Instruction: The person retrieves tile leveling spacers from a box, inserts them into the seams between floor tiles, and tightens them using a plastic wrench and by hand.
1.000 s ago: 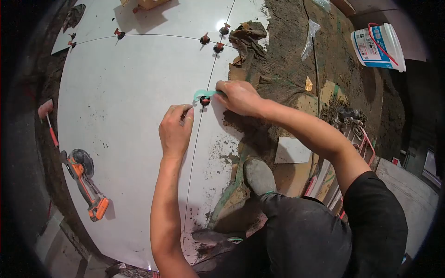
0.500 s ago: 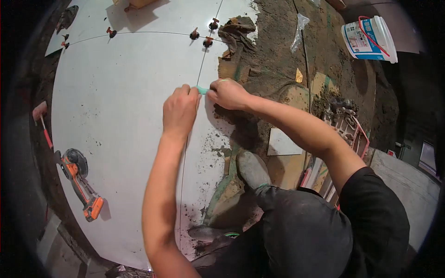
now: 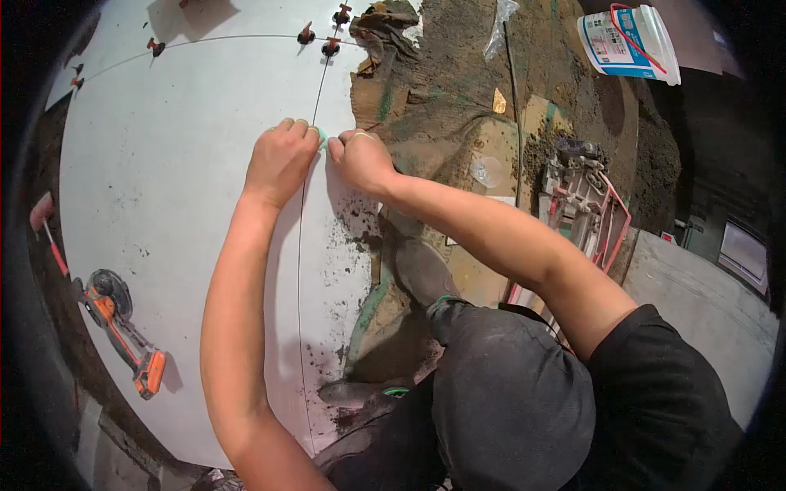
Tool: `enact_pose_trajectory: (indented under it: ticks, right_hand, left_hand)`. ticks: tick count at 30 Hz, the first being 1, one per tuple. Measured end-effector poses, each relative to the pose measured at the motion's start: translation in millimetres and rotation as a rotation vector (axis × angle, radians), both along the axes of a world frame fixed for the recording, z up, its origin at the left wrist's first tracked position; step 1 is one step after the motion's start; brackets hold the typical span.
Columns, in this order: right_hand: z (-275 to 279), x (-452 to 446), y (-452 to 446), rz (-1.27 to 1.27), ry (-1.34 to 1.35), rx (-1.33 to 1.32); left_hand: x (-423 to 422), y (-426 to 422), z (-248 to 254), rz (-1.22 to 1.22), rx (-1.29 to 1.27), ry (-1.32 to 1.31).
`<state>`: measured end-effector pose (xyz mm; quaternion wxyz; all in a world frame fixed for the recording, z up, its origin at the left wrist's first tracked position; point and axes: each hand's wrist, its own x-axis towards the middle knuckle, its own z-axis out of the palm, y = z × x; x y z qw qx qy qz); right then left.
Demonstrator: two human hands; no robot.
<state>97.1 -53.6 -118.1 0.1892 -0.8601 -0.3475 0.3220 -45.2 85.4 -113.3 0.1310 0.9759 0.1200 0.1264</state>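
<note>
Your left hand (image 3: 281,160) and right hand (image 3: 364,162) curl their fingers at the green piece (image 3: 322,139) by the seam (image 3: 300,245); I can't tell which grip it.

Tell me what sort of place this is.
Probably an indoor floor-tiling site: large pale tiles lie beside rough brown ground, red-and-black clips stand along the seams, and an orange power tool lies on the tiling.
</note>
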Motion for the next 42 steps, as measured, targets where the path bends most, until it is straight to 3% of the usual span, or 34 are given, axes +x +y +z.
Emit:
enact_pose_trajectory:
  ticks: [7,8,20,23,24,26,28,31,35,42]
  right_hand:
    - [-6,-46,-5,-0.34,0.013,0.088]
    - [-14,-51,-5,-0.332,-0.057,0.141]
    - [-42,-57,-6,-0.51,0.152,0.195]
    - [-33,-48,-11,-0.362,0.113,0.19]
    - [-52,-36,-14,-0.203,-0.039,0.162]
    - [-17,-30,-1,-0.211,0.126,0.005]
    - [5,-29,4,-0.305,0.357,-0.097]
    - [-2,-42,1,-0.366,0.245,0.018]
    - [-10,-50,4,-0.559,0.331,0.033]
    - [-29,-72,11,-0.687,0.234,0.107]
  left_hand:
    - [-1,0,-7,-0.004,0.004,-0.048]
    - [-2,-1,-7,-0.003,-0.006,-0.056]
    - [-5,-2,-23,-0.016,-0.03,-0.156]
    - [-7,3,-18,0.012,-0.033,-0.158]
    - [-10,3,-13,0.017,-0.032,-0.147]
    - [-8,8,-10,0.02,-0.013,-0.127]
    - [-7,6,-10,0.002,-0.019,-0.087]
    - [-4,14,-8,-0.076,-0.049,-0.023]
    - [-4,14,-13,-0.103,-0.035,-0.109]
    - [-3,22,-21,-0.14,-0.05,-0.111]
